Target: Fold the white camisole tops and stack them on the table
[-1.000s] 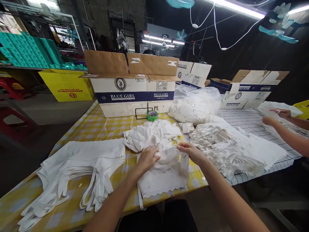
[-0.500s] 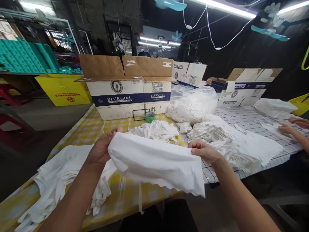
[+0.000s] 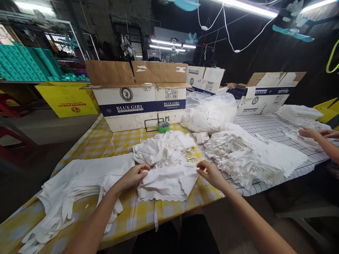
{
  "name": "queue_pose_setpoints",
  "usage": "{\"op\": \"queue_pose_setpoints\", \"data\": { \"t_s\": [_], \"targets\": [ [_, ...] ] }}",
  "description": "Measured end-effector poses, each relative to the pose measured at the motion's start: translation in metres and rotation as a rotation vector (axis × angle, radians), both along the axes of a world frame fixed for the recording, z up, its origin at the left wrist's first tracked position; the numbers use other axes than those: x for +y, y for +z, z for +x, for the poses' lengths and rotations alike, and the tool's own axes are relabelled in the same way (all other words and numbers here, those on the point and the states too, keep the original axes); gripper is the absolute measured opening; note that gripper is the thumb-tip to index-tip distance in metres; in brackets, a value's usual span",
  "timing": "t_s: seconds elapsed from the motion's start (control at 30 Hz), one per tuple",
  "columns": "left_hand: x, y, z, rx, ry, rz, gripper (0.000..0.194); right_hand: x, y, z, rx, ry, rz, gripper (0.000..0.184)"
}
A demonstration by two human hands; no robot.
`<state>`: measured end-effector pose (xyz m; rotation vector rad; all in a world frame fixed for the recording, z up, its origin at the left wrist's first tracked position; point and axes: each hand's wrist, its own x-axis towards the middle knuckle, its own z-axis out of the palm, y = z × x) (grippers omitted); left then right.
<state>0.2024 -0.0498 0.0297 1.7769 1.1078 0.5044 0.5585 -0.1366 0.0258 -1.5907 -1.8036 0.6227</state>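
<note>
The white cloth piece (image 3: 164,185) is lying on the yellow-checked surface (image 3: 132,215), directly in front of the person, between the two hands and close to the near edge. The left hand (image 3: 135,176) is at its upper left corner, with the fingers curled and near to one another; I cannot tell if the cloth is pinched between them. The right hand (image 3: 212,173) is at the upper right corner, thumb and forefinger bent toward the cloth edge, and here also I cannot tell if they pinch. Having one hand at each corner probably serves to keep the piece straight and flat, although some creases are visible and a strap (image 3: 156,215) hangs over the edge. On the left, a flat stack (image 3: 92,164) has its straps all toward the person, perhaps so that the pieces agree in direction. Just behind the cloth is a crumpled heap (image 3: 159,148), likely put there for easy reach. To the right there is a bigger pile (image 3: 243,158). The carton (image 3: 137,106) and the green tape roll (image 3: 164,129) are farther back, which seems to leave working room.
</note>
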Motion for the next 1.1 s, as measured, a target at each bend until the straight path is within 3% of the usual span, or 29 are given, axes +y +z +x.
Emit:
{"op": "queue_pose_setpoints", "data": {
  "t_s": [0.13,0.23,0.4,0.47,0.63,0.7,0.8,0.87,0.97,1.03,1.1],
  "targets": [
    [0.001,-0.001,-0.002,-0.085,-0.023,-0.051,0.033,-0.030,-0.017,-0.033,-0.124,0.152,0.056,0.028],
    [0.000,0.006,0.002,0.025,0.001,0.001,0.027,-0.038,-0.031,-0.054,-0.213,0.090,0.068,0.049],
    [-0.013,0.010,0.036,0.432,0.123,0.357,0.025,-0.035,-0.056,-0.062,-0.252,-0.023,0.036,0.020],
    [-0.020,0.007,0.063,0.385,0.023,0.474,0.029,-0.036,-0.061,-0.060,-0.153,-0.059,0.030,0.017],
    [-0.033,-0.009,0.137,0.054,-0.504,0.419,0.040,-0.046,-0.063,-0.052,0.149,-0.151,0.031,0.012],
    [-0.035,-0.013,0.159,0.030,-0.603,0.418,0.033,-0.049,-0.060,-0.046,0.237,-0.195,0.042,0.009],
    [-0.033,-0.011,0.180,0.024,-0.608,0.421,0.009,-0.051,-0.051,-0.035,0.299,-0.244,0.097,0.005],
    [-0.029,0.001,0.188,0.001,-0.536,0.438,0.005,-0.053,-0.040,-0.030,0.275,-0.305,0.187,0.004],
    [-0.026,0.034,0.197,-0.030,-0.382,0.481,0.011,-0.059,-0.021,-0.037,0.116,-0.408,0.527,0.011],
    [-0.027,0.064,0.201,-0.057,-0.296,0.475,0.012,-0.064,-0.009,-0.051,0.004,-0.359,0.772,0.030],
    [-0.031,0.096,0.204,-0.099,-0.239,0.448,0.015,-0.064,0.001,-0.067,-0.015,-0.254,0.858,0.046]
  ]
}}
